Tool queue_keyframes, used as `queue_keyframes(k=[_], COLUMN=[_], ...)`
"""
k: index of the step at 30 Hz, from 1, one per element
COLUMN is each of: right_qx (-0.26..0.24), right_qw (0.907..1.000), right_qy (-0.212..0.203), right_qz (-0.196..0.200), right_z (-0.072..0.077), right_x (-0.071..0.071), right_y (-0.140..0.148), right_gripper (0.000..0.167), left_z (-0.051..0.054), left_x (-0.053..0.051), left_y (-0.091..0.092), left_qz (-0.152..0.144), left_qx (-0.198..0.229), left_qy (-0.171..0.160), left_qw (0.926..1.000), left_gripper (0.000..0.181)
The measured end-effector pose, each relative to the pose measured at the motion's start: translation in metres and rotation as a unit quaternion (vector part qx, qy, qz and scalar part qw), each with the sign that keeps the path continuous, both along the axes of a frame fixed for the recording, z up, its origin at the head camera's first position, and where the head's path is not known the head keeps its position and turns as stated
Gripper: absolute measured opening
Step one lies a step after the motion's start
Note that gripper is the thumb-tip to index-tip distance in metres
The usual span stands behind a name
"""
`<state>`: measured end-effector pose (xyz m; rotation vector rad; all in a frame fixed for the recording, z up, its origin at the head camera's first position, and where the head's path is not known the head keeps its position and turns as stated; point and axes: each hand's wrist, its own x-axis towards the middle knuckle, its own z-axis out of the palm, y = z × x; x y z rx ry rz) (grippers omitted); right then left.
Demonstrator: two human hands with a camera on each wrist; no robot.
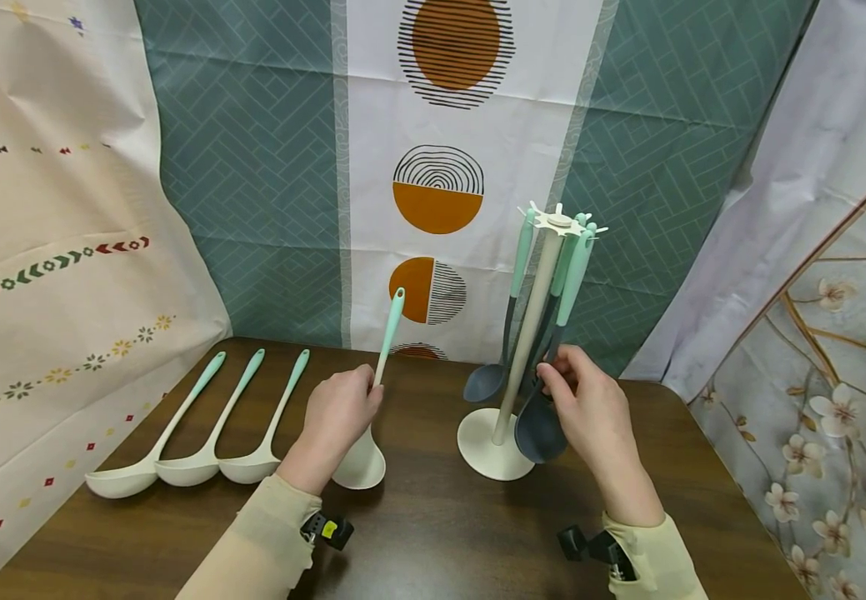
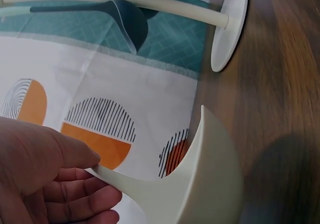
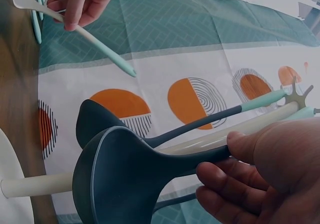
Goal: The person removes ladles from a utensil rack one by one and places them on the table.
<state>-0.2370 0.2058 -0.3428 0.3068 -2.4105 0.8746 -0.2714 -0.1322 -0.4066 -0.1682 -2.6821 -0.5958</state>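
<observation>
The left hand [image 1: 338,414] pinches nearly upright white ladle [image 1: 361,465], left of utensil stand [image 1: 532,325]; nearer right hand [image 1: 592,404] pinches dark ladle [image 1: 541,433].

Cream and mint on ladles [image 1: 361,467], lower left to centre. Slate blue and mint on hanging utensils [image 1: 541,435], right of centre. Cream on stand [image 1: 479,442]. Dark brown grain on bench [image 1: 440,542]. Teal herringbone, orange-and-black circles on cloth [image 1: 252,167], upper centre.
</observation>
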Motion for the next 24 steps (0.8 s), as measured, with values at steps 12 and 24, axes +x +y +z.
queue_keyframes(k=[12,24], right_qx=[0.005,0.004], right_qw=[1.0,1.0], right_qy=[0.008,0.007], right_qz=[-0.001,-0.004], right_z=[-0.002,-0.003], right_x=[-0.002,-0.003], right_y=[0.0,0.0], right_gripper=[0.01,0.01], left_z=[-0.009,-0.017], left_x=[-0.003,-0.009], left_y=[-0.014,-0.028], left_qz=[0.012,0.031], left_qx=[-0.01,-0.01], left_qy=[-0.026,-0.07], left_qw=[0.9995,0.997], left_gripper=[0.02,0.015])
